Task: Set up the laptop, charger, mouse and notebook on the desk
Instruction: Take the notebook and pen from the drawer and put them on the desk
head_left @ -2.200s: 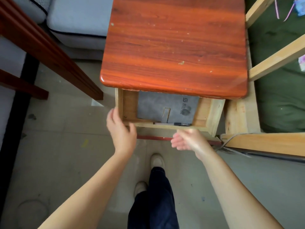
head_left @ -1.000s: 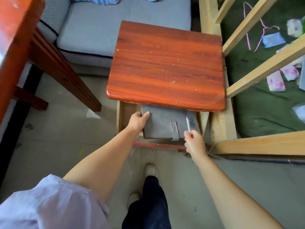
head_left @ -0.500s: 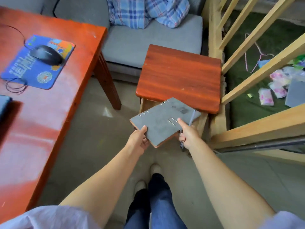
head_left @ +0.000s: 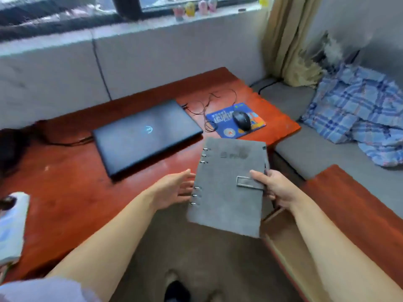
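A grey ring-bound notebook (head_left: 229, 184) hangs in the air just off the red desk's (head_left: 72, 192) right front corner. My right hand (head_left: 272, 186) grips its right edge at the clasp. My left hand (head_left: 174, 188) is open beside the ring spine, fingers spread, touching or nearly touching it. A closed black laptop (head_left: 144, 136) lies on the desk. To its right a black mouse (head_left: 241, 120) sits on a blue mouse pad (head_left: 235, 124), with thin cables (head_left: 209, 105) looped behind. No pen shows in my right hand.
A grey sofa (head_left: 305, 149) with a blue plaid cloth (head_left: 357, 114) runs along the right. The small red side table (head_left: 359, 214) with its open drawer (head_left: 290, 247) is at lower right. A white object (head_left: 13, 223) lies on the desk's left edge.
The notebook came out of the drawer and swung left toward the desk as I turned. My left hand has let go of it; my right hand still holds it.
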### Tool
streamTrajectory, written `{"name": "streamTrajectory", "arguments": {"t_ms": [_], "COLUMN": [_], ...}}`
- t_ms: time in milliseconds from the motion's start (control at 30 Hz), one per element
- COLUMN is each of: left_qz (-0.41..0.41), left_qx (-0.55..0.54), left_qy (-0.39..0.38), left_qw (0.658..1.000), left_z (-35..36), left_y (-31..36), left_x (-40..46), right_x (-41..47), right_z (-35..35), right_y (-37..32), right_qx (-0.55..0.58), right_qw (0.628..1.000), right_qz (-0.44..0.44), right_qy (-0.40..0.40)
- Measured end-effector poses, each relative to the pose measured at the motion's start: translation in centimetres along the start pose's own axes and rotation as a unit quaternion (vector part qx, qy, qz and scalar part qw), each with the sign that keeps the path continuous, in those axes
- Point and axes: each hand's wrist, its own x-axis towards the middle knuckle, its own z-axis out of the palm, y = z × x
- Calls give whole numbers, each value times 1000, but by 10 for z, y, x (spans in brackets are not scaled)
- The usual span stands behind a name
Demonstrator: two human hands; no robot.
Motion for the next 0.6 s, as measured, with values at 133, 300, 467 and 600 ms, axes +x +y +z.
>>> {"name": "streamTrajectory", "arguments": {"t_ms": [133,300,467,600], "left_qz": [82,128,107,94], "left_qx": [-7,-134,-159,-155], "left_qy": [156,319,415,455], "left_qw": [984,929,889,872], "left_z": [-46,-122,-201,-263], "left_y": [-14,-36,-48,-43], "left_x": [-54,-112,-139,-140], "right_x": [36,63,86,108], "right_z": [107,232,331,399], "right_y": [-22,-37,-33,-25], "right_qx": [-78,-152,-247,-276], "right_qw": [991,974,945,940], "right_qz": [-1,-54,-67,-74], "right_qy": [-104,-159,-205,-187]}}
